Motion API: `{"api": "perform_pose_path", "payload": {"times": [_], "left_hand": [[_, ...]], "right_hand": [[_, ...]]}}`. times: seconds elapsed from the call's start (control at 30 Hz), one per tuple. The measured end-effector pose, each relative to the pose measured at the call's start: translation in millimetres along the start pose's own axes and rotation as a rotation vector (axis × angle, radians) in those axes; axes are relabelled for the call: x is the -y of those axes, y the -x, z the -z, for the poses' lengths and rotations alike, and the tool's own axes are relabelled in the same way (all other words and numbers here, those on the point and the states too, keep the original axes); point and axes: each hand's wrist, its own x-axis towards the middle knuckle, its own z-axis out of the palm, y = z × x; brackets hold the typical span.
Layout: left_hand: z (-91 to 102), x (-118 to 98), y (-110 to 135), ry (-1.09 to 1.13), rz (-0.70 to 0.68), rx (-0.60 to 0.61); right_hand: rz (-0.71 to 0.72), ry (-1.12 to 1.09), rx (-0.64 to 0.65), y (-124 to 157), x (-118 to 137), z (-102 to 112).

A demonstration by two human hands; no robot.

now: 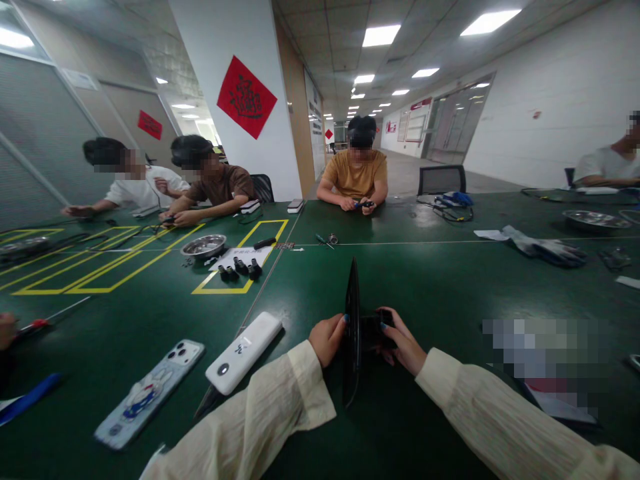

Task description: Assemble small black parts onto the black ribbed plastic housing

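Between my hands a thin black panel [353,333] stands upright, seen nearly edge-on, so its face is hidden and I cannot tell what kind of device it is. A black block-shaped part [371,332] sticks out from its right side. My left hand [327,339] is closed at the panel's left side, thumb pressed against it. The fingers of my right hand [404,341] are wrapped round the block. Left of my left forearm lies a white power bank [245,353], and beyond it a phone in a patterned case [150,393].
Ahead left are a metal bowl [204,247], several black fittings [240,269] and yellow tape outlines [225,291]. A screwdriver [325,241] lies ahead. Gloves [543,248] and another metal bowl [595,219] are at right. People sit round the green table [430,280].
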Motion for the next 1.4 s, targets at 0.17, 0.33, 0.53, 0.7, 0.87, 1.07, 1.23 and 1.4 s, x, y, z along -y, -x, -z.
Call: {"api": "perform_pose_path", "payload": {"times": [0.17, 0.33, 0.53, 0.7, 0.87, 1.07, 1.23, 1.4], "left_hand": [[0.2, 2.6, -0.7, -0.012, -0.032, 0.036], [0.8, 2.6, -2.4, 0.041, -0.035, 0.019], [1.8, 2.5, -1.8, 0.022, -0.052, 0.056], [2.3, 2.3, -1.6, 0.085, -0.016, 0.052], [1.4, 4.1, -1.6, 0.051, -0.037, 0.04], [-0.6, 7.5, -1.3, 0.046, -0.062, 0.046], [-1.1, 7.5, -2.8, 0.143, -0.036, 0.046], [-1.0, 6.9, -2.3, 0.107, -0.032, 0.025]], "right_hand": [[-0.01, -0.006, -0.005, 0.7, 2.2, -1.5], [-0.01, -0.001, 0.005, 0.1, 2.1, -1.1], [-0.006, -0.012, 0.009, -1.0, -0.2, 2.0], [-0.017, -0.011, -0.003, -0.3, 1.3, -0.5], [-0.025, 0.0, -0.008, -0.4, 3.7, -1.7], [-0.011, -0.005, 0.006, -2.5, -0.1, 0.5], [0.001, 0.001, 0.042, -2.8, -3.1, 2.9], [-0.011, 0.0, 0.029, -3.8, -2.5, 3.3]]}}
